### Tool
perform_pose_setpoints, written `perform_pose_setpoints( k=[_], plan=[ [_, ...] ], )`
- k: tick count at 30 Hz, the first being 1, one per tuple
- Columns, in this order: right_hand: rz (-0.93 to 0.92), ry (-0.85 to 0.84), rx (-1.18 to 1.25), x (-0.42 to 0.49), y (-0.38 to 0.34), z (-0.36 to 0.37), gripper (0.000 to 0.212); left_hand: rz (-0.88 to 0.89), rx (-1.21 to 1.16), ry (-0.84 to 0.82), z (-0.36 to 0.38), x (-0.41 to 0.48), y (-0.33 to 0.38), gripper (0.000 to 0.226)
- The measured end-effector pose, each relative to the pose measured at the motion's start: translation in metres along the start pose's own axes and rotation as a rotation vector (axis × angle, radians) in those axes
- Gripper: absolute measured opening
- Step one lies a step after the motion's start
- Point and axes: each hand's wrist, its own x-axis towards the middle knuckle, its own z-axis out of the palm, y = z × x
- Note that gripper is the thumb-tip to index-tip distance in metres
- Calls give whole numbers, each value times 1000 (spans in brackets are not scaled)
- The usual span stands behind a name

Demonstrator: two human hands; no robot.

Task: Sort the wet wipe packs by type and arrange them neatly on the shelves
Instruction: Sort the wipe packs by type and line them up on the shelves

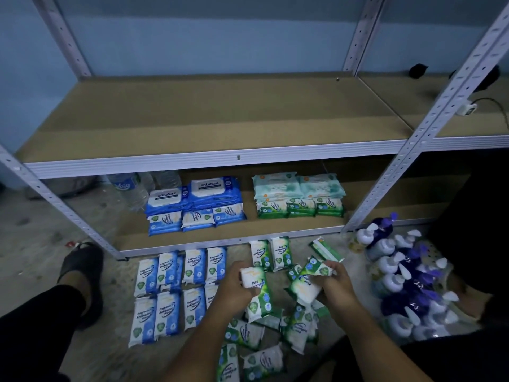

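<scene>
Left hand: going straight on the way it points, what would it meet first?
Probably the two green Pine packs on the floor just beyond the left hand, ahead of the bottom shelf edge; depth is unclear from one view.

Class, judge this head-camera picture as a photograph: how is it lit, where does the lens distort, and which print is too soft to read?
Head view: dim, bluish light, with deep shadow at the lower right; the wide lens splays the shelf uprights outward; "Pine" reads on the green pack held by the left hand, but its small print is blurred.
</scene>
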Motion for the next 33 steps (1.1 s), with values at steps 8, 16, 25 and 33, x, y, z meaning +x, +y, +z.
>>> perform_pose_setpoints(
  k=[8,16,25,33],
  plan=[
    [193,86,-25,17,30,6,47,-57,33,21,4,15,-33,55],
    [436,-6,-116,48,59,14,7,-99,73,28,17,46,-69,58],
    [242,-136,-354,108,83,35,66,-154,54,25,45,90,-97,56],
    [130,-362,-817,154,107,49,86,-239,88,14,67,135,-111,53]
  ],
)
